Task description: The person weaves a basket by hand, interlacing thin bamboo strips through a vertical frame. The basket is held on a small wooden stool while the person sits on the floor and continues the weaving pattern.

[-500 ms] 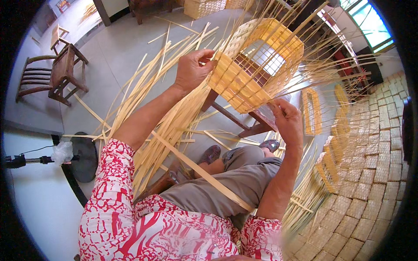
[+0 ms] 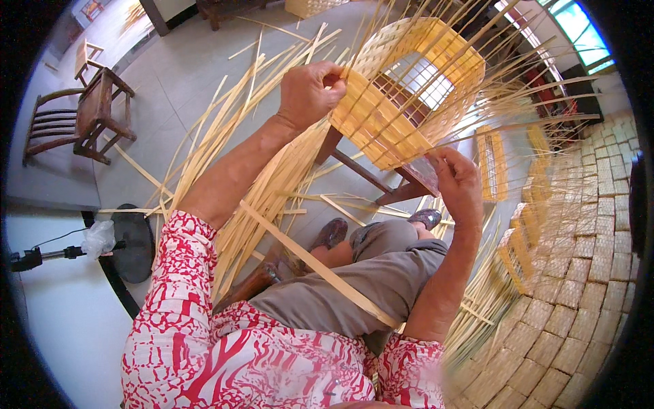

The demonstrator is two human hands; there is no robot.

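Note:
My left hand has its fingers closed at the upper left end of the front band of a yellow woven bamboo basket, whose long unwoven spokes stick up and out. My right hand pinches the same band's lower right end. The basket rests tilted on a dark wooden stool, with a gridded opening showing inside it. A long loose bamboo strip lies across my grey-clad lap.
Loose bamboo strips cover the floor under and left of my arms. A wooden chair and a black round stand base are at the left. More basket pieces and rows of woven blocks fill the right.
Both my hands and the basket have shifted slightly upward and rightward in the view, with the grip on the front band kept.

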